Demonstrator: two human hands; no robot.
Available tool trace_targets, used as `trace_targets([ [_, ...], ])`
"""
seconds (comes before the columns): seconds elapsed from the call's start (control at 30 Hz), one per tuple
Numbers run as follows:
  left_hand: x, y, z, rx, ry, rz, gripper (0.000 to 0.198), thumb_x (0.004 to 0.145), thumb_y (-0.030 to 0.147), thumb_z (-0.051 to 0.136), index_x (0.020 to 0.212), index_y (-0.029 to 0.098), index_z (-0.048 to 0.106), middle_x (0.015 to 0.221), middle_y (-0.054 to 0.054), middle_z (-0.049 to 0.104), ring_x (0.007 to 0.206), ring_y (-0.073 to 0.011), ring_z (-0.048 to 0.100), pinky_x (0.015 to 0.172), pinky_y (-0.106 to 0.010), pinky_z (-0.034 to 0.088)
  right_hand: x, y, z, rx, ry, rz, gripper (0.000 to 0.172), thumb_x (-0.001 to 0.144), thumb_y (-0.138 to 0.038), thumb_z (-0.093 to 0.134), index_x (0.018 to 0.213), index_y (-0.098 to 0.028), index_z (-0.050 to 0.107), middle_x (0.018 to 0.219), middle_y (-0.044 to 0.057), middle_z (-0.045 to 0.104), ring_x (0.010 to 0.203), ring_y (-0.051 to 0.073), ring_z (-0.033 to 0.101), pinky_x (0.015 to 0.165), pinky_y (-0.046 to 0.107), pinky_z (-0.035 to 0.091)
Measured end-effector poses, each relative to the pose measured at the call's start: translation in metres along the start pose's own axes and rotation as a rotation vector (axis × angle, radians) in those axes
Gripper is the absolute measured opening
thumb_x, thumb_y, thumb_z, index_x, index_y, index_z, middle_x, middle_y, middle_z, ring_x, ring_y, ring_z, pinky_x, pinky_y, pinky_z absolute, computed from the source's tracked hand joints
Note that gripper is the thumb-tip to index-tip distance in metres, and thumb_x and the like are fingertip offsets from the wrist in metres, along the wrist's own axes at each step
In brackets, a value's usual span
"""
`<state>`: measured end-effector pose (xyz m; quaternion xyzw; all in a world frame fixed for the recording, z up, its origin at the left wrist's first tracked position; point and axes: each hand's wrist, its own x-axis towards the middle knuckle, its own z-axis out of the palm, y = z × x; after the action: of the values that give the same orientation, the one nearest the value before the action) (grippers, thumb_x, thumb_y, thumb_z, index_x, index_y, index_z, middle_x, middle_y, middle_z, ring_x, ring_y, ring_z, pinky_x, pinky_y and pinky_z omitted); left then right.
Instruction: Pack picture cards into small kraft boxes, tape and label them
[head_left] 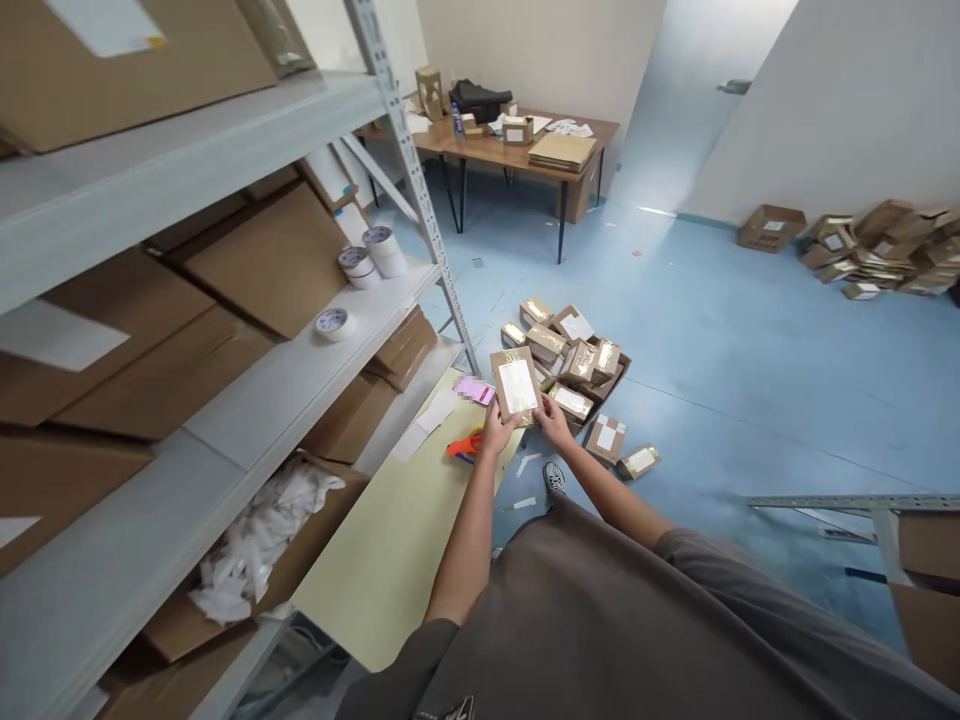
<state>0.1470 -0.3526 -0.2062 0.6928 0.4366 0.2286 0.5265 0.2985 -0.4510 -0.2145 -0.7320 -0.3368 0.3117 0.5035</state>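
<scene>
A small brown cardboard box [505,372] with a white label on its upper face is held between my two hands. My left hand [497,430] grips its lower left corner, and my right hand [553,420] holds the lower right side. Just beyond it on the floor, several taped, labelled parcels [546,343] are heaped in and around a larger open carton. Beside my left hand, an orange tape dispenser [465,445] and a pink-screened phone [474,390] lie on a pale yellow tabletop [405,530].
Metal shelving [300,385] with cartons and white tape rolls [384,250] stands on the left. A wooden table [600,130] is at the back, a pile of cartons [885,245] at the far right. Two parcels [605,438] lie near my foot; another rack [885,510] is at lower right.
</scene>
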Motion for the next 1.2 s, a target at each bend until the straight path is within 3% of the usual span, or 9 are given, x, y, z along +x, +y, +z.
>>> trace_targets([
  [0.13, 0.047, 0.015, 0.067, 0.044, -0.076, 0.003, 0.085, 0.089, 0.040, 0.081, 0.164, 0.018, 0.047, 0.142, -0.016, 0.072, 0.131, -0.0304, 0.068, 0.113, -0.042, 0.055, 0.038, 0.021, -0.061, 0.007, 0.065, 0.072, 0.071, 0.098, -0.034, 0.054, 0.167, -0.022, 0.042, 0.155, 0.014, 0.063, 0.138, 0.031, 0.061, 0.116, 0.049, 0.050],
  [0.27, 0.093, 0.028, 0.116, 0.093, -0.154, -0.033, 0.086, 0.091, 0.045, 0.078, 0.166, 0.022, 0.044, 0.142, -0.012, 0.072, 0.129, -0.0273, 0.070, 0.112, -0.041, 0.055, 0.072, 0.039, -0.105, 0.022, 0.094, 0.127, 0.068, 0.100, -0.036, 0.050, 0.166, -0.020, 0.043, 0.155, 0.015, 0.063, 0.135, 0.030, 0.064, 0.112, 0.046, 0.054],
  [0.47, 0.170, 0.055, 0.171, -0.002, -0.229, -0.083, 0.087, 0.090, 0.036, 0.078, 0.168, 0.022, 0.042, 0.151, -0.012, 0.067, 0.131, -0.0272, 0.069, 0.113, -0.039, 0.055, 0.124, 0.058, -0.148, 0.094, 0.154, 0.194, 0.069, 0.103, -0.040, 0.046, 0.168, -0.018, 0.039, 0.156, 0.016, 0.062, 0.133, 0.028, 0.066, 0.108, 0.044, 0.058],
  [0.6, 0.223, 0.075, 0.194, -0.004, -0.275, -0.069, 0.084, 0.091, 0.031, 0.074, 0.168, 0.022, 0.041, 0.155, -0.012, 0.064, 0.135, -0.0271, 0.067, 0.114, -0.038, 0.054, 0.169, 0.065, -0.167, 0.068, 0.198, 0.229, 0.072, 0.102, -0.041, 0.048, 0.170, -0.019, 0.036, 0.159, 0.016, 0.059, 0.142, 0.030, 0.060, 0.113, 0.047, 0.054],
  [0.73, 0.270, 0.095, 0.198, 0.156, -0.182, -0.051, 0.087, 0.093, 0.033, 0.074, 0.171, 0.022, 0.037, 0.170, -0.012, 0.048, 0.155, -0.0297, 0.048, 0.125, -0.039, 0.042, 0.211, 0.062, -0.191, 0.039, 0.229, 0.302, 0.075, 0.099, -0.047, 0.055, 0.167, -0.020, 0.041, 0.169, 0.015, 0.048, 0.153, 0.034, 0.049, 0.121, 0.050, 0.047],
  [0.87, 0.291, 0.102, 0.187, 0.189, -0.108, 0.006, 0.083, 0.096, 0.037, 0.071, 0.170, 0.023, 0.038, 0.173, -0.010, 0.043, 0.159, -0.0283, 0.041, 0.130, -0.039, 0.036, 0.239, 0.053, -0.213, 0.043, 0.253, 0.272, 0.076, 0.099, -0.044, 0.052, 0.169, -0.018, 0.037, 0.170, 0.017, 0.045, 0.156, 0.031, 0.045, 0.125, 0.050, 0.043],
  [1.03, 0.278, 0.096, 0.167, 0.148, -0.046, -0.023, 0.078, 0.096, 0.036, 0.070, 0.168, 0.023, 0.042, 0.168, -0.010, 0.049, 0.156, -0.0273, 0.046, 0.128, -0.039, 0.039, 0.253, 0.033, -0.215, 0.040, 0.210, 0.150, 0.074, 0.102, -0.044, 0.049, 0.171, -0.019, 0.035, 0.170, 0.017, 0.046, 0.155, 0.031, 0.046, 0.124, 0.052, 0.043],
  [1.2, 0.255, 0.095, 0.141, 0.032, 0.058, -0.039, 0.076, 0.092, 0.033, 0.075, 0.163, 0.023, 0.049, 0.166, -0.011, 0.053, 0.154, -0.0296, 0.048, 0.129, -0.042, 0.038, 0.254, 0.007, -0.183, 0.082, 0.142, 0.041, 0.074, 0.099, -0.049, 0.055, 0.167, -0.022, 0.043, 0.169, 0.015, 0.047, 0.154, 0.033, 0.047, 0.125, 0.053, 0.042],
])
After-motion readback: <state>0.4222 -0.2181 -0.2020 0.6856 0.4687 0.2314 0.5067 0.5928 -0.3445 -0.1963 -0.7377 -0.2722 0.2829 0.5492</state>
